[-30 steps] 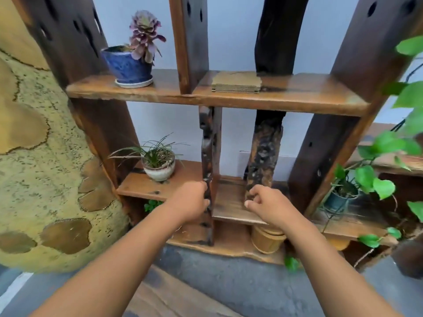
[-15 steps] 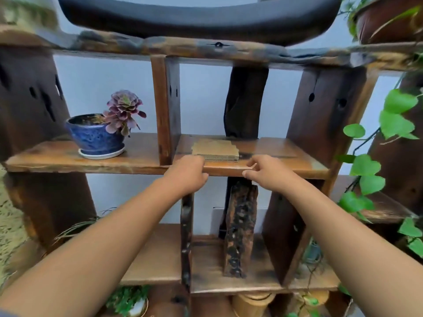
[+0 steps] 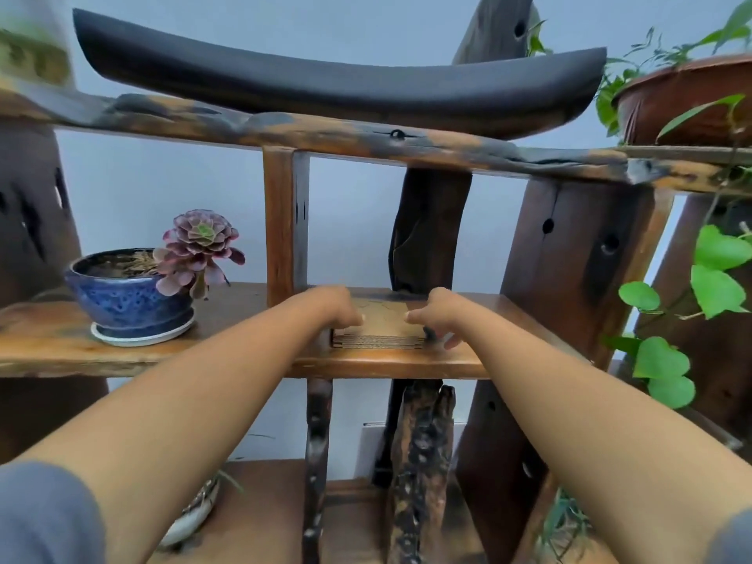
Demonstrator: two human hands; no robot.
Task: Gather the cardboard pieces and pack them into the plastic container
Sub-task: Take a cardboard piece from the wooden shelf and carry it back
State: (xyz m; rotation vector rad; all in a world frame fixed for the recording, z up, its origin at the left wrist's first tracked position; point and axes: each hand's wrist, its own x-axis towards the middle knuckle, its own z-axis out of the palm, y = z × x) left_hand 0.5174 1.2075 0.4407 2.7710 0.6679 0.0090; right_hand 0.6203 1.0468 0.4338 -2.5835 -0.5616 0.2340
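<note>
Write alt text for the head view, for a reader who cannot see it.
The left hand and right hand hold opposite sides of a stack of cardboard pieces on a wooden shelf. A blue pot with a purple succulent stands further left on that shelf.

One stack of cardboard pieces [image 3: 380, 324] (its sheets too thin to count). Two hands: left hand [image 3: 331, 309], right hand [image 3: 437, 315]. Three pots: blue pot [image 3: 126, 299] at 9 o'clock, brown pot [image 3: 687, 103] at 2, pale pot [image 3: 195, 510] at 7. One purple succulent [image 3: 201, 246]. One long black dish [image 3: 337, 83] at 12.
</note>
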